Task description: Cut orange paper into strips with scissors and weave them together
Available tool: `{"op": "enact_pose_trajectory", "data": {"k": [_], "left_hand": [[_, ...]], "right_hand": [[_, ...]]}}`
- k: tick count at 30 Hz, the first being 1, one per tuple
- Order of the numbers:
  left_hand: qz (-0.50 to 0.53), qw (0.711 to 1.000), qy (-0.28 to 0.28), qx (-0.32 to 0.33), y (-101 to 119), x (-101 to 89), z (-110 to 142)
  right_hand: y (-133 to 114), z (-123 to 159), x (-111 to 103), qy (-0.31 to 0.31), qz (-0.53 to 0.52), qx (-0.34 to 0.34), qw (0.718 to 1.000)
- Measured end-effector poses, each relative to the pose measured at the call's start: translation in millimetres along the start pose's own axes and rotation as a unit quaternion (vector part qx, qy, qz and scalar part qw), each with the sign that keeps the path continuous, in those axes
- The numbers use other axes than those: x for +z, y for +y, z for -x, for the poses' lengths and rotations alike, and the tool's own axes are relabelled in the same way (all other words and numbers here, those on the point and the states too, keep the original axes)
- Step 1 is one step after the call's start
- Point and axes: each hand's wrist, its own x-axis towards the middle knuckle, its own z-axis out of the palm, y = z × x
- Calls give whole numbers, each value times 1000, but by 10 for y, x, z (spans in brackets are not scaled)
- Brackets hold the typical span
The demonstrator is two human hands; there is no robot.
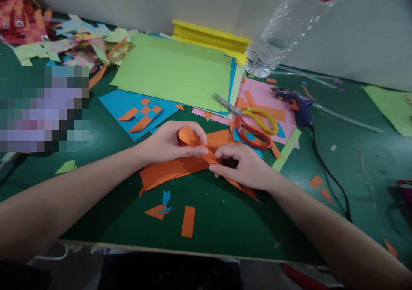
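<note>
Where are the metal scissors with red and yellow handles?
In the head view, the scissors lie right of centre, just beyond the right hand, their tips over light green paper sheets.

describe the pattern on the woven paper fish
The woven paper fish has an orange-and-blue check, best seen in the head view.

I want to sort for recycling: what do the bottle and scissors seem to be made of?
The bottle looks like glossy clear plastic, see-through with bright highlights. The scissors have grey, shiny blades, likely metal, and glossy red and yellow handles, probably plastic.
</note>
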Motion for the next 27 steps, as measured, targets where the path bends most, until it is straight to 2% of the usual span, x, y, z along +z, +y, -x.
{"op": "enact_pose_trajectory", "data": {"k": [5, 9, 14, 20, 24, 27], "left_hand": [[8, 999, 26, -16, -15, -24, -14], [30, 997, 46, -52, -18, -35, -31], [33, 998, 48, -32, -23, -26, -36], [13, 1000, 12, -25, -19, 4, -8], [-6, 999, -28, -30, -25, 16, -4], [-33, 999, -13, -12, -50, 2, -11]], "right_hand": [[-19, 9, -5, -17, -64, 37, 997], [-18, 9, -12, -13, -58, 29, 998], [-8, 4, -24, -9, -28, 11, 1000], [5, -5, -9, 17, 31, -34, 999], [21, 3, 2, 18, 24, -24, 999], [18, 9, -3, 1, 0, -7, 1000]]}}
